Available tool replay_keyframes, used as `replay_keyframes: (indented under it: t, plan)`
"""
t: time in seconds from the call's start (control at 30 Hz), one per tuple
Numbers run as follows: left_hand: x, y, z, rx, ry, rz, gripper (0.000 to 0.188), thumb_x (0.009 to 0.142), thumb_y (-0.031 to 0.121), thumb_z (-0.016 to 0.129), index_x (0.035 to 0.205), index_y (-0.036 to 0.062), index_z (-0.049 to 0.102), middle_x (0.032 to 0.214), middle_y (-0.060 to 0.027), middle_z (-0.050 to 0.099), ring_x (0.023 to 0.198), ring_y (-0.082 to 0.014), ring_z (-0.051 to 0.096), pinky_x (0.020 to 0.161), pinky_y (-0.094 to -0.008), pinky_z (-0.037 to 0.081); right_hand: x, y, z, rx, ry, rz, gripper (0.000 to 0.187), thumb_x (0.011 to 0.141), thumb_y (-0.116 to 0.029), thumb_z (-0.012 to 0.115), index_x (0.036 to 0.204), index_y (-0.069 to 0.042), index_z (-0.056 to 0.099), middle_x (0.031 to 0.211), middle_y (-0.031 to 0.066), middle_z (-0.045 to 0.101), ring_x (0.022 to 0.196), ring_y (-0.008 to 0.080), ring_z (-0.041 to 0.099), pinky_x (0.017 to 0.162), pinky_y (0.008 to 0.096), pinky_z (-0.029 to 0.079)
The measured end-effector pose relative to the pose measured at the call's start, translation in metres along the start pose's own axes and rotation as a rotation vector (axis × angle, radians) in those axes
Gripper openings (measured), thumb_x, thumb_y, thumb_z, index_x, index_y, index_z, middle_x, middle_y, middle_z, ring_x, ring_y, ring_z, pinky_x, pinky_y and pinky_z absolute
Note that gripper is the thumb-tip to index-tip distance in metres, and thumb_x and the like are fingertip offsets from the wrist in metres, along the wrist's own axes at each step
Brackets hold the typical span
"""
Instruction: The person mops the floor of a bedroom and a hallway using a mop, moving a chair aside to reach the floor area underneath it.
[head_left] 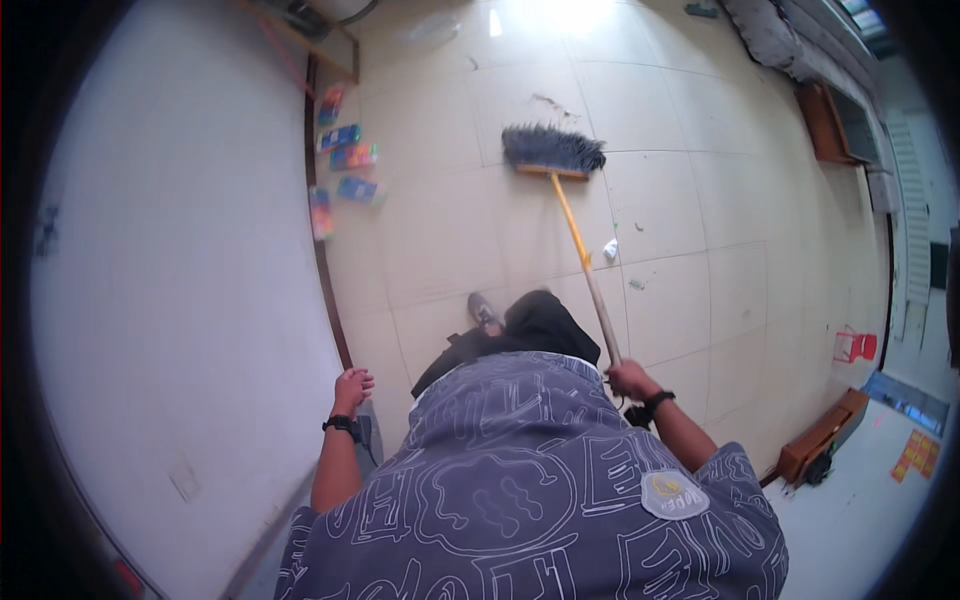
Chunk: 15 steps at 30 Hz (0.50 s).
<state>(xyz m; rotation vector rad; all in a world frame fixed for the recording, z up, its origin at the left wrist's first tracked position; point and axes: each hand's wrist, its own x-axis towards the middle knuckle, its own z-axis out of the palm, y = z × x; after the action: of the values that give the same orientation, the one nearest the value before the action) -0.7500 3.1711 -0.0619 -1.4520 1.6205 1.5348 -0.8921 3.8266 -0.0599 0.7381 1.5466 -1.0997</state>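
My right hand (632, 381) is wrapped round the upper end of the handle of a broom (590, 268). The long handle runs forward from my right side, yellow along its far part. Its wide head of dark bristles (553, 150) rests on the tiled floor ahead of me, near some scraps of debris (553, 105). To my left, close by the white wall, my left hand (353, 390) hangs with its fingers curled in, and nothing shows in it. A crumpled white scrap (611, 249) lies just right of the handle.
Several colourful packets (352, 156) lie along the foot of the white wall (180, 250) on the left. Small bits of litter (637, 286) dot the floor right of the broom. Farther right are a small red stool (855, 347), a brown wooden piece (822, 435) and a doorway.
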Motion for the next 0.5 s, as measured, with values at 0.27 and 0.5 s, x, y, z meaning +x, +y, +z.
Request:
replay_keyframes:
  t: [0.27,0.5]
  plan:
    - [0.091,0.208,0.043,0.116,-0.023,0.066,0.018,0.092,0.014,0.052,0.106,0.0033,0.059,0.088,-0.0067,0.066,0.071,-0.0124,0.063,0.058,-0.0248,0.050,0.018,-0.095,0.012,-0.271,0.169,-0.110,0.039,0.082,-0.034,0.067,0.092,0.004,0.067,0.090,0.0216,0.068,0.083,0.0281,0.066,0.068,0.0387,0.050]
    - [0.151,0.388,0.099,0.194,-0.021,-0.088,0.018,0.090,0.014,0.056,0.104,0.0026,0.058,0.081,-0.0061,0.064,0.063,-0.0136,0.060,0.052,-0.0256,0.049,0.119,-0.340,-0.081,-0.044,0.109,-0.092,0.018,0.081,-0.017,0.067,0.076,0.000,0.064,0.059,0.0071,0.056,0.046,0.0165,0.053,0.041,0.0323,0.039]
